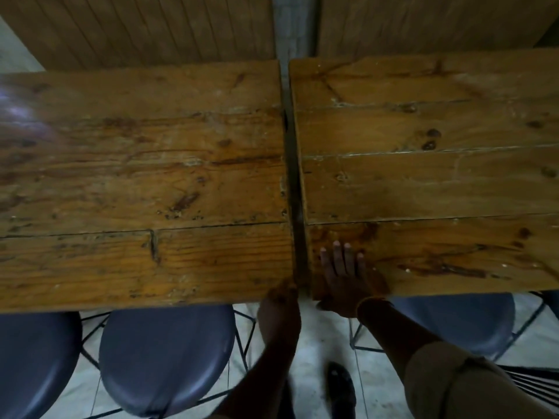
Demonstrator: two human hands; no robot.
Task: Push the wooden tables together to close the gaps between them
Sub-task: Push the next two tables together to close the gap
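Two worn wooden plank tables stand side by side: the left table (145, 182) and the right table (423, 182). A narrow dark gap (295, 182) runs between them from front to back. My right hand (343, 276) grips the near left corner of the right table, fingers flat on top and thumb under the front edge. My left hand (279, 300) holds the near right corner of the left table from below; its fingers are hidden under the tabletop.
Round dark blue stools on black wire frames sit under the front edges: two at the left (166, 358) and one at the right (453, 316). A wood-panelled wall (151, 28) stands right behind the tables. My dark shoe (341, 385) is on the pale tiled floor.
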